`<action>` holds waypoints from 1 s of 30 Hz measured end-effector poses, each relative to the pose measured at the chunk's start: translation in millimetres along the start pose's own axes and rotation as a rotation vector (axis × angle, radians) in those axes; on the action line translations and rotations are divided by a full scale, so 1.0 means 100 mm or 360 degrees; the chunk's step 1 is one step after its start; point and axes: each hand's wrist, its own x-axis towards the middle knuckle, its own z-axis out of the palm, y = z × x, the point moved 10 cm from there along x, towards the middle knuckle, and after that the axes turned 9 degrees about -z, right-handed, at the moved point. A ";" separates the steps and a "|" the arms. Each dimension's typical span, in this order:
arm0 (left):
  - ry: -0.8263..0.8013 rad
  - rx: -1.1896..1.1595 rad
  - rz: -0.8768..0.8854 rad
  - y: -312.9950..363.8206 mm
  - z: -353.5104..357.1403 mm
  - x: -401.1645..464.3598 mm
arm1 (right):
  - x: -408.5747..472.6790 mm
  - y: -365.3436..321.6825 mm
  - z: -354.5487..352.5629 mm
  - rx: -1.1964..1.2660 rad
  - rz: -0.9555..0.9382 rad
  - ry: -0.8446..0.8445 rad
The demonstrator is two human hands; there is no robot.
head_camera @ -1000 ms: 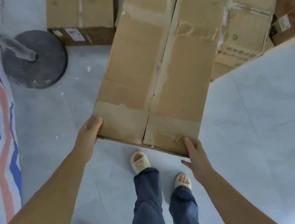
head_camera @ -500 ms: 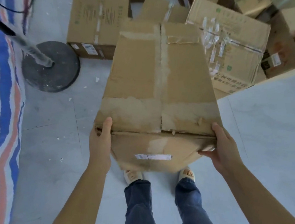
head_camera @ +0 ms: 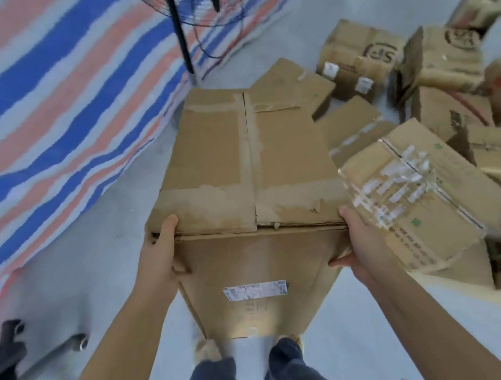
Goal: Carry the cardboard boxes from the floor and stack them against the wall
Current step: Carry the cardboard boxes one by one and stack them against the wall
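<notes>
Large cardboard box (head_camera: 250,171) at frame centre, lifted off floor (head_camera: 92,239), carried at waist height. Judged bulky, moderately light; walls stiff but worn, torn tape, bottom flaps loose: best supported under lower corners. Loose box pile (head_camera: 441,124) at right of frame. Left hand (head_camera: 159,253) clamped on near-left corner. Right hand (head_camera: 358,240) clamped on near-right corner, fingers under edge.

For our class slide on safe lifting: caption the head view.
Both hands, left and right, hold a large taped cardboard box off the floor beside scattered boxes.
</notes>
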 end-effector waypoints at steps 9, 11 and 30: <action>0.0283 -0.0523 -0.0200 -1.04 -1.46 -1.01 | -1.01 0.00 0.50 -0.0373 -0.0155 -0.0417; 0.0330 -0.0593 -0.0178 -1.32 -1.82 -1.25 | -1.33 0.18 0.54 -0.0408 -0.0179 -0.0477; 0.0870 -0.1046 -0.0087 -3.69 -3.91 -3.95 | -3.97 1.71 0.37 -0.0703 -0.0237 -0.1186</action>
